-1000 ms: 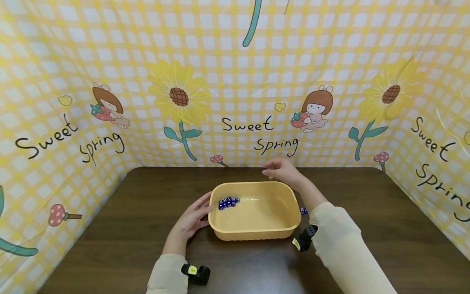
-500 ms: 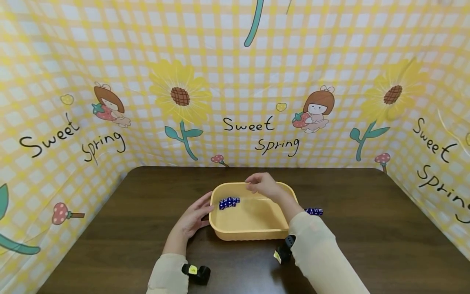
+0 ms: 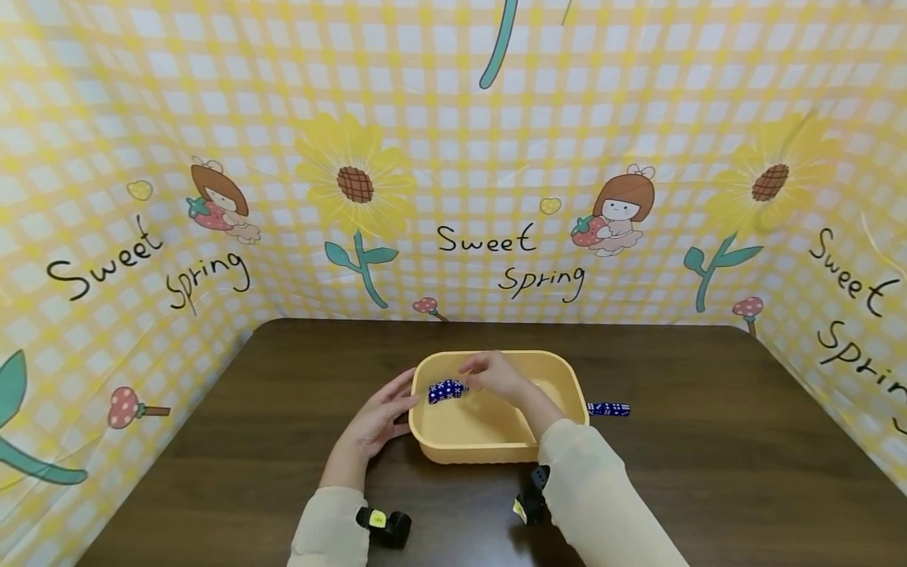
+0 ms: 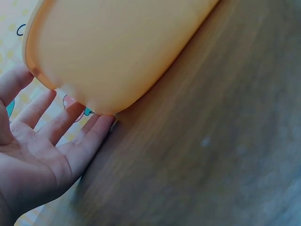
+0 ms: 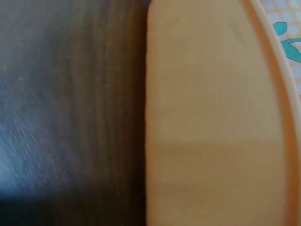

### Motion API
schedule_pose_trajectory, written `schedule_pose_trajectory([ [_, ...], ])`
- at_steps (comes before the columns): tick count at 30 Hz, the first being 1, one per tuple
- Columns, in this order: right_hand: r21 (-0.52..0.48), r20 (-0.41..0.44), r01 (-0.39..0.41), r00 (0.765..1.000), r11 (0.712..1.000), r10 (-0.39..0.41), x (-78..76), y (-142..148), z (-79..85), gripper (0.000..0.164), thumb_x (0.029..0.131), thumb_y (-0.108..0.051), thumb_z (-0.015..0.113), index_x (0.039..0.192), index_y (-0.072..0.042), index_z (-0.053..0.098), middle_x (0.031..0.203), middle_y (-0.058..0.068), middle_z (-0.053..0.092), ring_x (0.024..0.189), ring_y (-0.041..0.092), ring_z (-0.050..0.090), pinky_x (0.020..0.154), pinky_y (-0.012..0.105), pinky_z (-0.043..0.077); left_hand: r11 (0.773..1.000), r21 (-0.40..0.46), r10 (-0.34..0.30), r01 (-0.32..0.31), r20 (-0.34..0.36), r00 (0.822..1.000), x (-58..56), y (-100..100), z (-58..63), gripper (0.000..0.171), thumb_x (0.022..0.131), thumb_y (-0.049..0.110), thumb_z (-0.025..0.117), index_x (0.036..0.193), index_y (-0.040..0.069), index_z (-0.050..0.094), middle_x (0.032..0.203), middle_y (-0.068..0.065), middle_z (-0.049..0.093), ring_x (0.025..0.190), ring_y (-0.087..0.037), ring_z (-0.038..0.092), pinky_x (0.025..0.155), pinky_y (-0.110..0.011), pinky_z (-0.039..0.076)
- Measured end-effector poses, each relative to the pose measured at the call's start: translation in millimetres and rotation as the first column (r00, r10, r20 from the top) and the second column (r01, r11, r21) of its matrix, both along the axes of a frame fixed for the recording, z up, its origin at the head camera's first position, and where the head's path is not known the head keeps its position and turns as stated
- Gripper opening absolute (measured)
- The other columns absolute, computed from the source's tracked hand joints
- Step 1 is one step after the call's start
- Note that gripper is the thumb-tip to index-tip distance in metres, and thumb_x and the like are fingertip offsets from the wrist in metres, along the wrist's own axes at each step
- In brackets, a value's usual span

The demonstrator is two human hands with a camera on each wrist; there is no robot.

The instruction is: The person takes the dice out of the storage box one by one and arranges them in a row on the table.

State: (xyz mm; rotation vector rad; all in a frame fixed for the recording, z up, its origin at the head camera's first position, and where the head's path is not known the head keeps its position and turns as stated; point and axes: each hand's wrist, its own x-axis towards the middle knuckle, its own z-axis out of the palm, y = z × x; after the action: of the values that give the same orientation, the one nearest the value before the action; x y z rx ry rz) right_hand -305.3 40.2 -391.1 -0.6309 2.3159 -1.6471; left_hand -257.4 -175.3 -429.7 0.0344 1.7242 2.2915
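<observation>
A yellow plastic basin stands on the table. My left hand steadies its left end, and in the left wrist view the spread fingers touch the basin's side. Several blue dice with white dots sit clustered inside at the left. My right hand reaches in over the basin, its bent fingertips close beside that cluster. I cannot tell whether a die is between those fingertips. The right wrist view has only the basin's outer wall and the table, no hand.
More blue dice lie in a row on the dark wooden table, just beyond the basin's right end. A yellow checked cloth with printed flowers hangs behind and at both sides. Each wrist wears a black camera.
My right hand has moved left and down, from behind the basin's back rim to inside it near the dice cluster. That uncovers the row of dice at right. The left hand stays at the basin.
</observation>
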Motion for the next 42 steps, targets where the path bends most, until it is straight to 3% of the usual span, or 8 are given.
schedule_pose_trajectory([
  [8, 0.017, 0.006, -0.003, 1.0, 1.0, 0.003, -0.7, -4.4, -9.7, 0.022, 0.074, 0.009, 0.055, 0.096, 0.016, 0.055, 0.076, 0.022, 0.059, 0.072, 0.039, 0.055, 0.063, 0.04, 0.046, 1.0, -0.001, 0.004, -0.004, -0.006, 1.0, 0.3, 1.8, 0.4, 0.054, 0.084, 0.003, 0.051, 0.134, 0.012, 0.033, 0.133, -0.016, 0.032, 0.116, -0.031, 0.034, 0.079, -0.048, 0.037],
  [17, 0.132, -0.01, 0.04, 0.999, 0.99, -0.039, -1.9, -7.5, -12.7, 0.022, 0.071, 0.005, 0.061, 0.093, 0.01, 0.06, 0.076, 0.011, 0.061, 0.063, 0.031, 0.055, 0.058, 0.035, 0.047, 1.0, -0.009, 0.002, -0.002, -0.006, 1.0, 0.9, 0.3, -0.2, 0.053, 0.085, 0.003, 0.05, 0.134, 0.012, 0.033, 0.133, -0.017, 0.032, 0.116, -0.031, 0.034, 0.08, -0.049, 0.037],
  [24, 0.201, -0.041, 0.026, 0.999, 0.979, -0.018, -3.9, -11.4, -15.8, 0.02, 0.071, 0.002, 0.064, 0.09, 0.007, 0.063, 0.078, 0.009, 0.062, 0.048, 0.015, 0.049, 0.05, 0.025, 0.044, 1.0, -0.009, 0.003, -0.003, -0.005, 1.0, 0.6, 0.2, -0.9, 0.053, 0.085, 0.003, 0.049, 0.134, 0.012, 0.032, 0.133, -0.017, 0.032, 0.116, -0.031, 0.034, 0.08, -0.049, 0.037],
  [30, 0.272, -0.04, 0.052, 0.998, 0.961, -0.043, -8.5, -15.6, -19.6, 0.017, 0.071, -0.001, 0.067, 0.088, 0.001, 0.065, 0.082, 0.008, 0.061, 0.049, 0.017, 0.05, 0.05, 0.027, 0.043, 1.0, -0.006, 0.012, -0.012, 0.004, 1.0, 0.3, -0.7, -0.4, 0.053, 0.085, 0.003, 0.05, 0.134, 0.013, 0.033, 0.133, -0.015, 0.032, 0.116, -0.03, 0.034, 0.08, -0.05, 0.036],
  [32, 0.26, -0.056, 0.029, 0.998, 0.965, -0.015, -27.0, -14.2, -42.4, 0.016, 0.07, -0.006, 0.069, 0.086, -0.005, 0.067, 0.08, 0.005, 0.06, 0.048, 0.016, 0.05, 0.048, 0.026, 0.043, 1.0, -0.006, 0.018, -0.018, 0.009, 1.0, 0.4, -0.9, 0.1, 0.053, 0.085, 0.004, 0.05, 0.133, 0.014, 0.033, 0.133, -0.014, 0.032, 0.116, -0.029, 0.035, 0.08, -0.05, 0.036],
  [37, 0.204, -0.124, -0.015, 0.991, 0.979, 0.04, -92.0, -10.4, -129.0, 0.014, 0.067, -0.012, 0.072, 0.08, -0.014, 0.067, 0.074, 0.0, 0.059, 0.045, 0.016, 0.052, 0.043, 0.026, 0.042, 1.0, -0.001, 0.021, -0.021, 0.01, 1.0, 0.2, -0.9, -0.2, 0.053, 0.084, 0.004, 0.051, 0.133, 0.014, 0.034, 0.133, -0.014, 0.032, 0.116, -0.029, 0.034, 0.08, -0.05, 0.036],
  [40, 0.203, -0.129, 0.0, 0.991, 0.979, 0.026, -104.9, -9.9, -148.5, 0.015, 0.068, -0.01, 0.071, 0.081, -0.013, 0.067, 0.076, 0.001, 0.06, 0.047, 0.017, 0.053, 0.045, 0.027, 0.043, 1.0, 0.003, 0.014, -0.014, 0.009, 1.0, -0.2, -0.6, -0.9, 0.053, 0.084, 0.003, 0.051, 0.133, 0.014, 0.034, 0.134, -0.013, 0.032, 0.116, -0.029, 0.034, 0.08, -0.049, 0.036],
  [42, 0.196, -0.126, -0.003, 0.992, 0.981, 0.028, -103.8, -8.8, -148.1, 0.014, 0.068, -0.009, 0.07, 0.082, -0.012, 0.067, 0.076, 0.002, 0.06, 0.048, 0.017, 0.053, 0.045, 0.027, 0.043, 1.0, 0.004, 0.009, -0.009, 0.005, 1.0, -0.2, -0.3, -1.0, 0.053, 0.084, 0.003, 0.05, 0.133, 0.014, 0.033, 0.134, -0.014, 0.032, 0.116, -0.029, 0.034, 0.08, -0.049, 0.037],
])
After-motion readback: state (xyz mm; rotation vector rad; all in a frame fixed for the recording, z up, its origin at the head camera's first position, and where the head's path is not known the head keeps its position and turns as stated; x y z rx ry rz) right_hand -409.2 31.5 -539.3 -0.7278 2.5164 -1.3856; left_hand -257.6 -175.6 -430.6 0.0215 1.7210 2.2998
